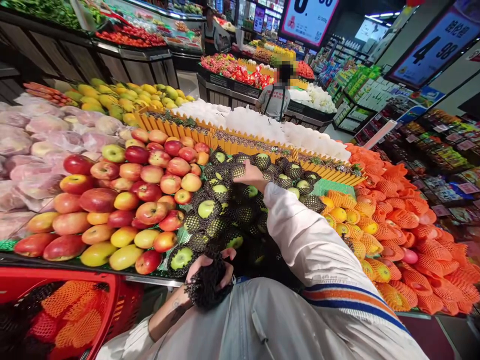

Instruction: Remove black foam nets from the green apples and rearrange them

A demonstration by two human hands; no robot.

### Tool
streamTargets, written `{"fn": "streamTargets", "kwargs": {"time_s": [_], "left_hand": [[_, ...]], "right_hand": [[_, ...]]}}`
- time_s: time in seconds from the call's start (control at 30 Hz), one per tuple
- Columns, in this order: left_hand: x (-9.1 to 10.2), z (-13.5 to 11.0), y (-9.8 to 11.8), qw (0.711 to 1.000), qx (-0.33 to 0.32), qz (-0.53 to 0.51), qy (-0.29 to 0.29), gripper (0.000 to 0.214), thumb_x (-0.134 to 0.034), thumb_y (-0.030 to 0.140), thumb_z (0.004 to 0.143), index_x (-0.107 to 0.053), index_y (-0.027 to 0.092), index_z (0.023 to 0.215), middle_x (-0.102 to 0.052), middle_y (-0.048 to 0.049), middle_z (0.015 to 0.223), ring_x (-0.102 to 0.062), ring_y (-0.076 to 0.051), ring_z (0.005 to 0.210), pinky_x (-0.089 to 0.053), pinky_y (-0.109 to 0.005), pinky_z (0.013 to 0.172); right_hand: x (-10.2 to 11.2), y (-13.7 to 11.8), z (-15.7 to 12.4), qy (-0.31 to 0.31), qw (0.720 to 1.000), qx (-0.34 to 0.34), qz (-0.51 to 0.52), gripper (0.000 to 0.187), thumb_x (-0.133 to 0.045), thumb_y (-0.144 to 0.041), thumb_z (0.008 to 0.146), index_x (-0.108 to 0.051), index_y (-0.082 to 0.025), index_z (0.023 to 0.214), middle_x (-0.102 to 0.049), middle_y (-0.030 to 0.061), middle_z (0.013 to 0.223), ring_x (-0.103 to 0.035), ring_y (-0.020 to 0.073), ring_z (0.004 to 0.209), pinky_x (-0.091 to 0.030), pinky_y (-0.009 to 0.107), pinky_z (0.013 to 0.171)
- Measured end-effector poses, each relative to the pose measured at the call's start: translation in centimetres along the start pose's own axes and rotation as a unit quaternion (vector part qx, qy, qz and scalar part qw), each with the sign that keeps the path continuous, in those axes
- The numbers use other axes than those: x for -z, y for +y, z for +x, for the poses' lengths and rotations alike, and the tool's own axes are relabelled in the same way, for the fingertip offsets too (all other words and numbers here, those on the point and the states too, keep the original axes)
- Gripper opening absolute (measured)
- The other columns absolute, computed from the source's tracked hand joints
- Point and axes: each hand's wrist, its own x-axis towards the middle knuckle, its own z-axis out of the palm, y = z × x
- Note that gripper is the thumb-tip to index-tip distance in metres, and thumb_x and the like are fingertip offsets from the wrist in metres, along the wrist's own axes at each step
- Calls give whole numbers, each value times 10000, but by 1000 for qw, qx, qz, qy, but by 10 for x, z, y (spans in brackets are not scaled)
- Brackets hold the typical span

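Observation:
My left hand [204, 272] is close to my body, fingers wrapped round a bundle of black foam netting [208, 287]. My right hand [252, 175] reaches out over the pile of green apples in black net sleeves [225, 210], fingers curled down onto one apple at the far side of the pile. My right sleeve is white with orange and blue stripes.
Red and yellow apples [131, 200] lie left of the green ones; fruit in orange net sleeves [378, 235] lies to the right. A red basket [116, 300] with orange and black netting sits at lower left. A person [275, 97] stands beyond the yellow divider fence [232, 142].

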Motion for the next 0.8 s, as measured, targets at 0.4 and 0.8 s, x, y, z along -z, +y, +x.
{"fn": "streamTargets", "kwargs": {"time_s": [0.4, 0.8], "left_hand": [[-1, -3, -4, 999, 19, -21, 17, 406, -415, 441, 840, -423, 168, 1141, -537, 16, 641, -330, -126, 486, -287, -228, 450], [-4, 13, -9, 996, 84, -36, 2, 379, -389, 429, 841, -401, 169, 1116, -538, 17, 645, -344, -118, 489, -313, -226, 472]], "right_hand": [[113, 65, -101, -12, 995, 93, 21, 913, -691, -685, 790, -428, -205, 1521, -485, 108, 1524, -495, 366, 1362, -385, 506, 1148], [-3, 126, -278, -13, 967, -217, -131, 769, -586, -648, 884, -467, -144, 1454, -551, 237, 1398, -607, 385, 1224, -511, 450, 980]]}}
